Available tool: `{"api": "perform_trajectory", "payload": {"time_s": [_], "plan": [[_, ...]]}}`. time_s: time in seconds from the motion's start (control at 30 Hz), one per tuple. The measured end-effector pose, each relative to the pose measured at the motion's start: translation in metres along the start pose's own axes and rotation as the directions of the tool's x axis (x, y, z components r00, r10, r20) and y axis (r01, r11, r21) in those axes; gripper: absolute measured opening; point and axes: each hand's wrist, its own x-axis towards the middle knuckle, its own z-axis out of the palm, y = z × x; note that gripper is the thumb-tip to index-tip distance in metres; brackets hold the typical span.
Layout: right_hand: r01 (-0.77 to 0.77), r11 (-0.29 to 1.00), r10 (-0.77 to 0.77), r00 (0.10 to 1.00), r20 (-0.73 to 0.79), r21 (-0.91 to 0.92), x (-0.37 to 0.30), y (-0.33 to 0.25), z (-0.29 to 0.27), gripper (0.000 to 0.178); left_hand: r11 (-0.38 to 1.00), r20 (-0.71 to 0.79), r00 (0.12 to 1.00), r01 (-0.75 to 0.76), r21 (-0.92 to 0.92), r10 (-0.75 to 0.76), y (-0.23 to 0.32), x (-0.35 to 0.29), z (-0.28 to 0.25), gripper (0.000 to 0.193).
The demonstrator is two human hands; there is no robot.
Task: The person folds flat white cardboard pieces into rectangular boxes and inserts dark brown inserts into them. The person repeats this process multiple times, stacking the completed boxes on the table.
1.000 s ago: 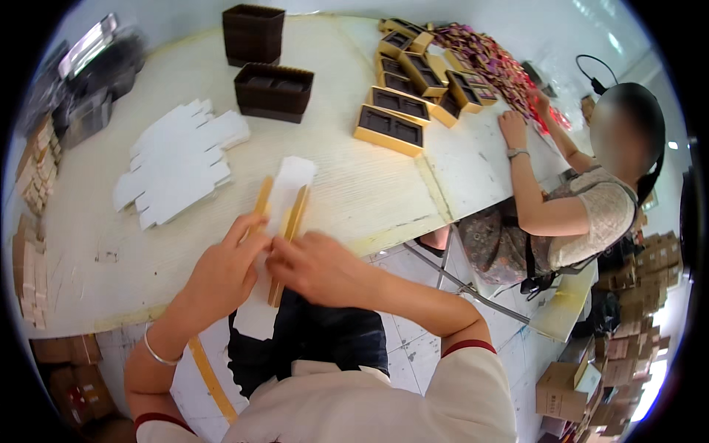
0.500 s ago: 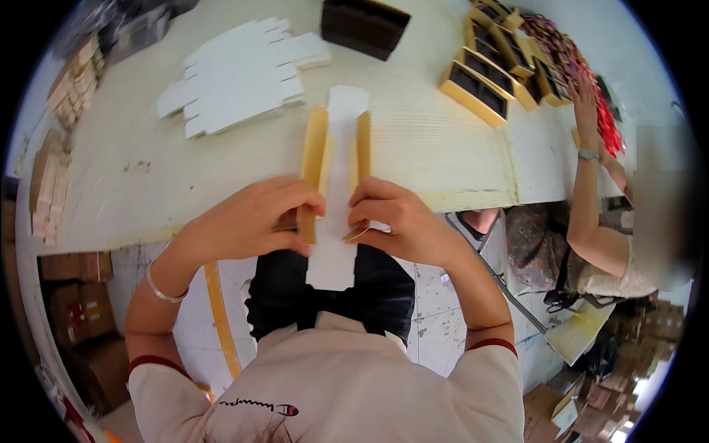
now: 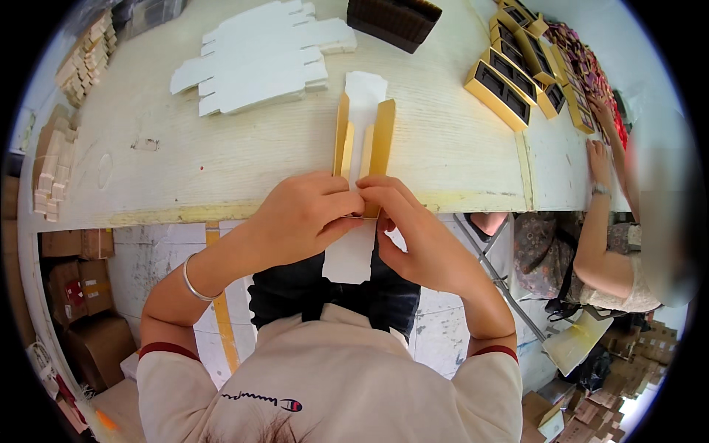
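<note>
A partly folded cardboard box (image 3: 380,139), gold outside and white inside, lies over the table's front edge, its long side walls raised. Its far white end flap stretches flat onto the table, while the near flap hangs over my lap. My left hand (image 3: 310,214) pinches the left wall's near corner, fingers closed. Opposite it, my right hand (image 3: 417,232) grips the right wall's near corner, with its fingertips inside and the thumb lower down. The fingertips of both hands almost meet over the small folded end tabs, which they partly hide.
A stack of flat white box blanks (image 3: 258,63) lies far left. Behind the box sits a pile of dark brown plastic trays (image 3: 395,22). Gold boxes with dark inserts (image 3: 502,96) are heaped at the right, near a co-worker's hand (image 3: 598,162). Bundled pale strips (image 3: 55,173) line the left edge.
My hands have come closer together at the box's near end, and the small end tabs are folded inward. The co-worker's hand has come down from the red pile. The whole view has shifted slightly.
</note>
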Motion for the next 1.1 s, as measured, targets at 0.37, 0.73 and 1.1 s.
{"api": "perform_trajectory", "payload": {"time_s": [0.37, 0.73, 1.1], "plan": [[0.421, 0.831, -0.484, 0.869, -0.099, -0.364, -0.013, 0.038, 0.012, 0.037, 0.993, 0.015, 0.999, -0.040, -0.109, 0.042, -0.007, -0.006, -0.005, 0.016], [0.077, 0.985, 0.011, 0.868, -0.497, 0.157, -0.002, 0.019, 0.040, 0.014, 0.813, -0.068, 0.943, 0.243, -0.528, -0.326, 0.008, -0.013, 0.000, 0.019], [0.133, 0.770, -0.305, 0.936, -0.177, -0.624, 0.000, 0.010, 0.031, 0.024, 0.993, -0.194, 0.981, 0.013, 0.120, 0.011, 0.012, -0.021, 0.012, 0.018]]}}
